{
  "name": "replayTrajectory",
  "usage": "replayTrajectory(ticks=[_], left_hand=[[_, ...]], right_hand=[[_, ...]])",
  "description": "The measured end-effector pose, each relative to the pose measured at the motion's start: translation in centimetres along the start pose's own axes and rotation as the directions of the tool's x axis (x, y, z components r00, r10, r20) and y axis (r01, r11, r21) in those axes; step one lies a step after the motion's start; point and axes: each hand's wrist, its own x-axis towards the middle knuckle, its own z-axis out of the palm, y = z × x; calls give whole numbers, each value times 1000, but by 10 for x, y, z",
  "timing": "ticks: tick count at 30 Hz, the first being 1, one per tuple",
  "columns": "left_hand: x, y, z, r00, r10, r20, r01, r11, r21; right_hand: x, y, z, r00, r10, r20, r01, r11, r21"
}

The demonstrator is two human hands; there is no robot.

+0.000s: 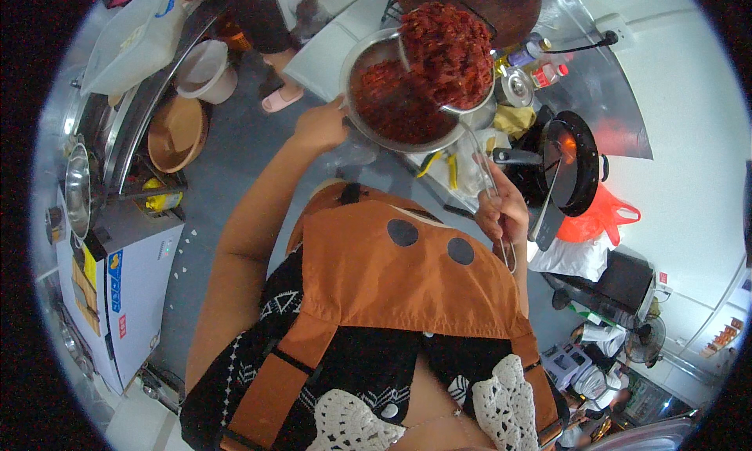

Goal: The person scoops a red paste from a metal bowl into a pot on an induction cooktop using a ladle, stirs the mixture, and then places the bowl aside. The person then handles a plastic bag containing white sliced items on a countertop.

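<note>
My left hand (322, 126) grips the near-left edge of a large metal bowl (392, 147), probably by a handle there. Dark red, shredded food (411, 107), possibly chillies, lies inside it. My right hand (500, 207) is closed around the long wire handle (480, 157) of a metal strainer. The strainer's round basket (490, 101) sits over the bowl's far right part, heaped with red shredded food (446, 54). That heap hides most of the basket; whether the basket touches the bowl cannot be seen.
To the right, a black wok (581, 169) stands beside a black-handled pan or lid (517, 156). Yellow-handled pliers or scissors (452, 170) lie below the bowl. Bottles (549, 75) and a metal pot (516, 86) stand behind. Another person's foot (288, 92) shows at upper left.
</note>
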Motion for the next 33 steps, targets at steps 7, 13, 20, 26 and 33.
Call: replayTrajectory(ticks=[7, 13, 20, 26, 33], left_hand=[[2, 4, 0, 998, -53, -45, 49, 994, -96], [3, 4, 0, 997, -65, -30, 61, 991, -118], [5, -1, 9, 998, -62, -26, 61, 996, -70], [5, -1, 7, 999, -16, -33, 16, 1000, -7], [3, -2, 10, 999, -14, -49, 12, 999, -40]], right_hand=[[3, 4, -7, 1000, 8, -6, -7, 1000, 3], [4, 5, -13, 1000, 12, -1, -12, 1000, 17], [1, 4, -10, 999, 16, -43, -16, 1000, -13], [3, 10, -19, 998, 63, -26, -64, 995, -73], [2, 8, -13, 996, 75, -55, -79, 994, -80]])
